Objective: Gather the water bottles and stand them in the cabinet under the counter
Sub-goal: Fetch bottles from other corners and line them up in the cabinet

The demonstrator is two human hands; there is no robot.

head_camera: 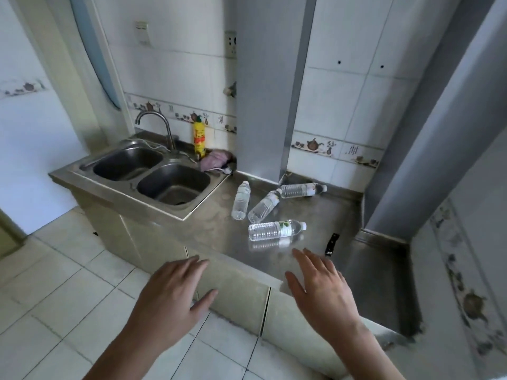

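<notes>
You're at the start here: four water bottles lie on their sides on the steel counter (315, 215), all to the right of the double sink (153, 174), none gathered yet. Nearest bottle (275, 229) sits just beyond your right hand (321, 289), fingers spread wide, holding nothing. Your left hand (175, 289) hovers flat and empty over the cabinet doors (236, 292) below the counter, both closed. Next, I'd say, curl round that nearest bottle. Behind the sink: white tiled wall, yellow bottle (199, 138), pink cloth (215, 161).
</notes>
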